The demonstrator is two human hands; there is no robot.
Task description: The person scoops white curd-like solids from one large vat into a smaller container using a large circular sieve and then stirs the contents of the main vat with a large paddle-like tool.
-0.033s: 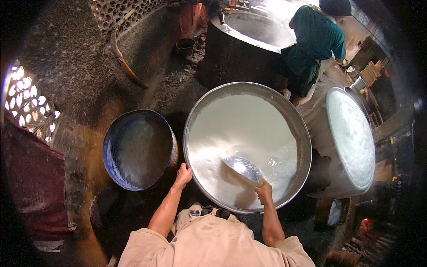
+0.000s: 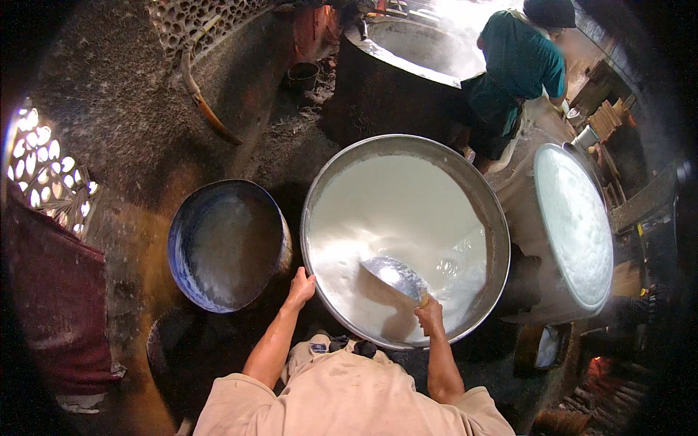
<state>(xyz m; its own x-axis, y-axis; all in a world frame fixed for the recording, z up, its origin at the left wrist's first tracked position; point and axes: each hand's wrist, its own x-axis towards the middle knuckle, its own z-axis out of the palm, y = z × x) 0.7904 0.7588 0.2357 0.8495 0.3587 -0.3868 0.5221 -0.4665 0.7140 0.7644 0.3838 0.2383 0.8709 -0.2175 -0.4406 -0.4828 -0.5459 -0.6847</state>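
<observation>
A wide round metal basin [image 2: 497,211] stands in front of me, holding milky white liquid [image 2: 392,203]. My left hand [image 2: 302,288] is closed on the basin's near-left rim. In my right hand [image 2: 429,317] is the short handle of a shiny metal scoop [image 2: 392,275]. The scoop's rounded bowl rests tilted at the liquid's surface, in the near part of the basin. How deep its underside goes cannot be seen.
Left of the basin stands a blue-rimmed tub [image 2: 177,247] with murky contents. A large vat of frothy white liquid [image 2: 574,225] stands at the right. Beyond, a person in a green shirt [image 2: 512,54] works beside a steaming cauldron [image 2: 356,43]. Embers [image 2: 598,363] glow at the lower right.
The scoop and my right hand have shifted very slightly to the left. My left hand stays on the basin's rim. The person in green has moved a little to the right.
</observation>
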